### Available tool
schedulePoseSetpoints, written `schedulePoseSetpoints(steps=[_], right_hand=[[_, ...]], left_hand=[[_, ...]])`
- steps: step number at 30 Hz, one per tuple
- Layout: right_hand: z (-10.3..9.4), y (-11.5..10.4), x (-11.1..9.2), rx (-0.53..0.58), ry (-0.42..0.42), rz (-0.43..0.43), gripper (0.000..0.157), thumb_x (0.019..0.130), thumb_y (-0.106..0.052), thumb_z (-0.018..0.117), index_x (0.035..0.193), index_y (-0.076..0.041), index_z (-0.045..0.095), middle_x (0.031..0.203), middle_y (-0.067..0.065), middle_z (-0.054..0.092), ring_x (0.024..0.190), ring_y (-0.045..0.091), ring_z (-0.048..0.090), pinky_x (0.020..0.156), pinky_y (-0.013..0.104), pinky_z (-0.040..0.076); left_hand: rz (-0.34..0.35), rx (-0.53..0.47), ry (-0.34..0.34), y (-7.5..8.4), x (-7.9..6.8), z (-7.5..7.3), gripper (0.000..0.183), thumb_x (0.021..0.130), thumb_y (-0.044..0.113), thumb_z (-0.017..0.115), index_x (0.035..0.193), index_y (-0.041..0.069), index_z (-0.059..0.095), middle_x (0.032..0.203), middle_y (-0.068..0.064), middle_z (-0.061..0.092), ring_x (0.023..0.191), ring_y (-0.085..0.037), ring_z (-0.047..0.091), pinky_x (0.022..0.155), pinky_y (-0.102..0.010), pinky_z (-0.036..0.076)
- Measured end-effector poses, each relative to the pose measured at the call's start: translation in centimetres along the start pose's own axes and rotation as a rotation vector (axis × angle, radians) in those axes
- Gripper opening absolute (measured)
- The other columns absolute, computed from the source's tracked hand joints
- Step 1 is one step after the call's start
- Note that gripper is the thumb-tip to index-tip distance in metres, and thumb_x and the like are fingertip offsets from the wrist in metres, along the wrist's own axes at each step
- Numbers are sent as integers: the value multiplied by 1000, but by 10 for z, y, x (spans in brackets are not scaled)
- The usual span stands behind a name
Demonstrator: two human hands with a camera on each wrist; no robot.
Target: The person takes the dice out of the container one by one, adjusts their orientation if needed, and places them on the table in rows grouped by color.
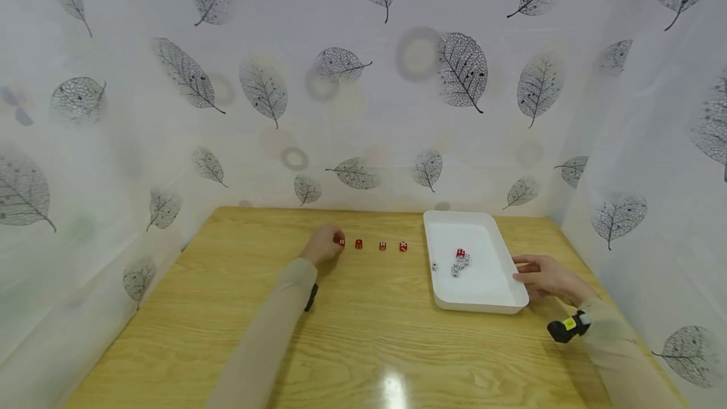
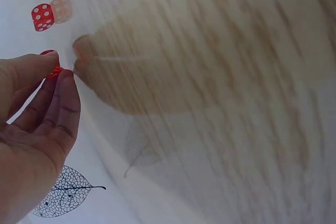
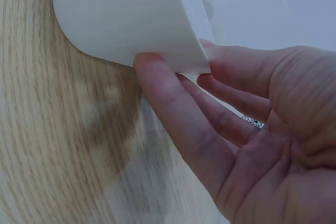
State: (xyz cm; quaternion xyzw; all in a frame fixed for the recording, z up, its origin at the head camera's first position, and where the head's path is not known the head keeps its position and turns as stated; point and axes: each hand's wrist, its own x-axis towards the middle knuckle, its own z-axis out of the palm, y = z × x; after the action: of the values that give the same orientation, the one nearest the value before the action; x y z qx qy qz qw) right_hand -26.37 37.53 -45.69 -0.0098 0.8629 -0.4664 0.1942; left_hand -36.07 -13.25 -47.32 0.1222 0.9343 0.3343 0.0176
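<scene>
My left hand [image 1: 325,243] pinches a red die [image 2: 55,70] between thumb and fingertips, at the left end of a row of red dice. The nearest neighbour in that row is a red die [image 1: 358,244] just to the right, followed by another red die [image 1: 382,246] and one more red die [image 1: 403,247]. On the right, my right hand [image 1: 548,276] holds the side of a white tray [image 3: 115,14], thumb at the rim and a finger against the outer wall. Inside the tray lie a red die [image 1: 461,253] and several white dice [image 1: 456,269].
A small white die [image 1: 434,266] sits by itself near the tray's left wall. The wooden table [image 1: 363,327] is bounded at the back and sides by a pale curtain [image 1: 363,125] printed with leaves.
</scene>
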Motion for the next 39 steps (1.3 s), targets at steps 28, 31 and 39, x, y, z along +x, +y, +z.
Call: schedulePoseSetpoints(steps=[28,31,39], right_hand=[[2,0,-1,1,-1,-14,71,98,-20,60,150,9,22,139,40,40,98,23,67,75,39,60],[2,0,-1,2,-1,-8,71,98,-20,60,150,9,22,140,39,40,99,22,67,75,38,60],[1,0,-2,5,6,-15,70,98,-20,60,150,9,23,138,39,41,95,20,67,74,37,60]], left_hand=[[-32,52,30,-9,4,1,16,82,-5,68,97,0,68,97,-12,67,93,-26,61,89,-41,52],[-27,43,29,-10,4,1,18,82,-4,68,100,-1,68,98,-13,68,94,-26,62,90,-42,52],[-26,41,25,-8,4,-1,20,84,-3,69,104,-3,68,102,-16,68,99,-29,63,93,-43,52]])
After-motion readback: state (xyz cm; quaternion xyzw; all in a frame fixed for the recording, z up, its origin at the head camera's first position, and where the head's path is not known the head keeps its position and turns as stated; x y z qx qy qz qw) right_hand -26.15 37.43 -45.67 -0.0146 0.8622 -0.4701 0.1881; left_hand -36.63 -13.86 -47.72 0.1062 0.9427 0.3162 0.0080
